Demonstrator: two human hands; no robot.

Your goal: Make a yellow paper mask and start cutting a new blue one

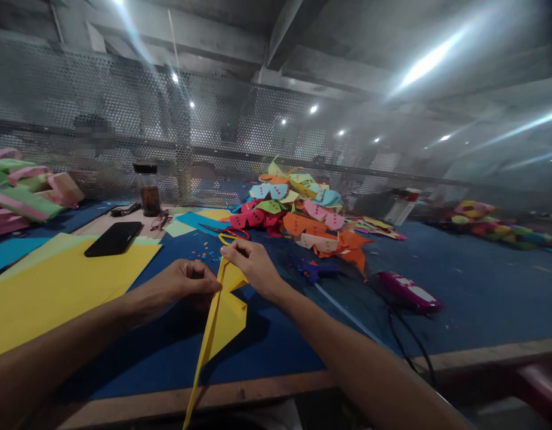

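Observation:
Between my hands is a folded yellow paper cutout with a notched, angular edge on its right and a long narrow strip running down past the table's front edge. My left hand pinches its folded left side around the middle. Higher up, the fingers of my right hand are closed on the top end of the paper. Just behind my right hand lie scissors with red and yellow handles, partly covered by it. Small paper bits are scattered on the blue table covering to the left of the fold.
Yellow paper sheets with a black phone on top lie at left. A dark-lidded jar stands behind. Colourful paper masks are heaped at the back; a glue gun and purple device lie right.

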